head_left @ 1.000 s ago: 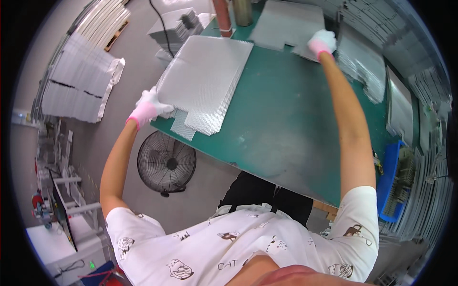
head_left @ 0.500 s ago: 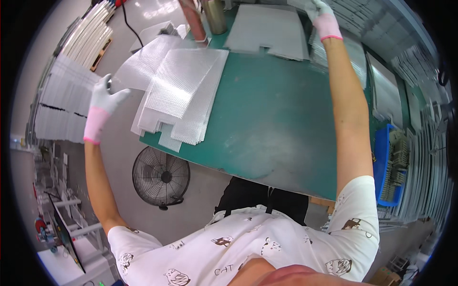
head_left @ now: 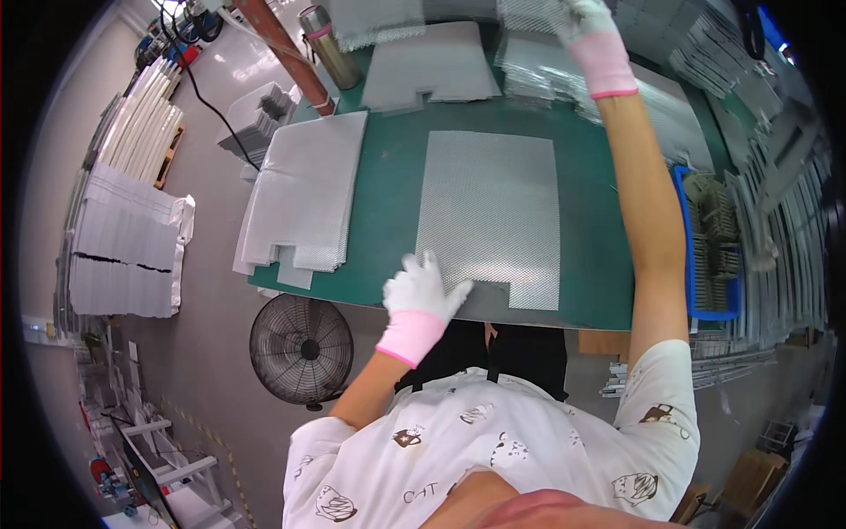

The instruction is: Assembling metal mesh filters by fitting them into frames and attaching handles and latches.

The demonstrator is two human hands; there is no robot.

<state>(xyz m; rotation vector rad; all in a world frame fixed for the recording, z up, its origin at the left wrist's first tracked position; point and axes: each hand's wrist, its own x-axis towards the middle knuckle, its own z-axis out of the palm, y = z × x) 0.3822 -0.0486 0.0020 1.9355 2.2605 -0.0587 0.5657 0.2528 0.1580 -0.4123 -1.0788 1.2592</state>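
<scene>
1. A flat, silvery embossed sheet (head_left: 489, 220) lies on the green worktop (head_left: 392, 194), directly in front of the person, its near edge at the worktop's front rim. It is a tall rectangle with a dimpled, quilted-looking surface that glints like foil.
2. Judging by its thinness, the sheet is probably light and flexible, likely to bend or crease if lifted by one corner. A hold along an edge, or at two opposite edges, would suit it best. The dimples should give gloved fingers some grip.
3. The left hand (head_left: 421, 291), in a white glove with a pink cuff, rests with fingers spread flat at the sheet's near left corner, pressing down and gripping nothing.
4. The right hand (head_left: 589, 26), gloved the same way, reaches far beyond the sheet to a blurred stack of similar sheets (head_left: 529, 53) at the back of the worktop. Whether it is closed on one I cannot tell.
5. Left of the sheet, a pile of like sheets with notched corners (head_left: 304, 194) overhangs the worktop's left edge.
6. Behind the sheet lies another grey cut sheet (head_left: 432, 66), with a metal flask (head_left: 328, 44) to its left.
7. Right of the sheet stands a blue bin (head_left: 683, 247) of small grey parts.
8. Below and left of the sheet, a round floor fan (head_left: 301, 348) stands on the floor.
</scene>
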